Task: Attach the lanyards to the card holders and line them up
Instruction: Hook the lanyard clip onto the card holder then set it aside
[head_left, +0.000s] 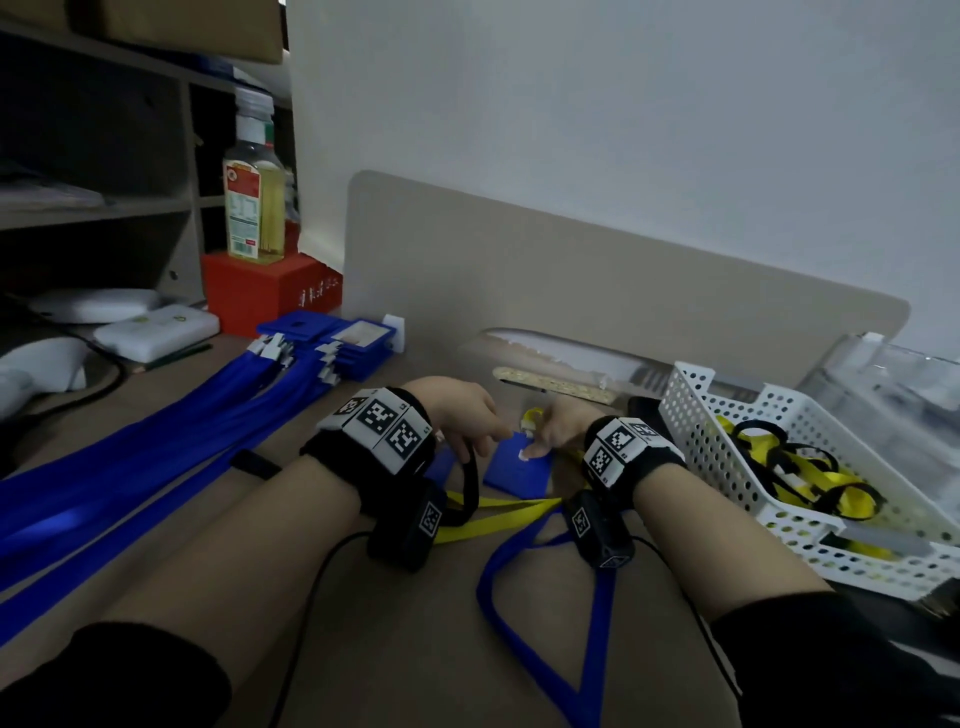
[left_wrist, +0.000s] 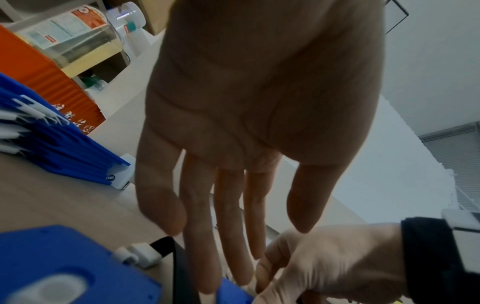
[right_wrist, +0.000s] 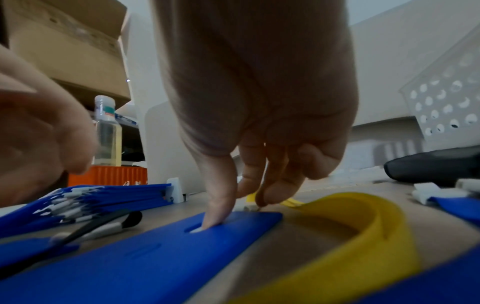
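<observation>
Two hands meet over one blue card holder (head_left: 517, 470) lying flat on the bench (head_left: 405, 623). Seen from the wrist, the left hand (head_left: 464, 415) hangs palm-down with fingers straight and relaxed, the fingertips (left_wrist: 207, 288) reaching the holder's near edge and gripping nothing. The right hand (head_left: 558, 428) is curled: its thumb presses on the holder by the slot, while the other fingers pinch the end of one yellow lanyard (head_left: 498, 514) just beyond the holder's top edge. That lanyard's strap loops beside and in front of the holder. One loose blue lanyard (head_left: 550, 618) lies nearer the person than the holder. A second card holder (left_wrist: 64, 267) with a black strap lies left of it. Farther left, a row of finished blue holders (head_left: 332, 343) trails blue straps. Right of the holder, a white perforated basket (head_left: 737, 415) carries more yellow and black lanyards. An oil bottle (head_left: 254, 208) stands on a red box (head_left: 260, 296) behind the row.
</observation>
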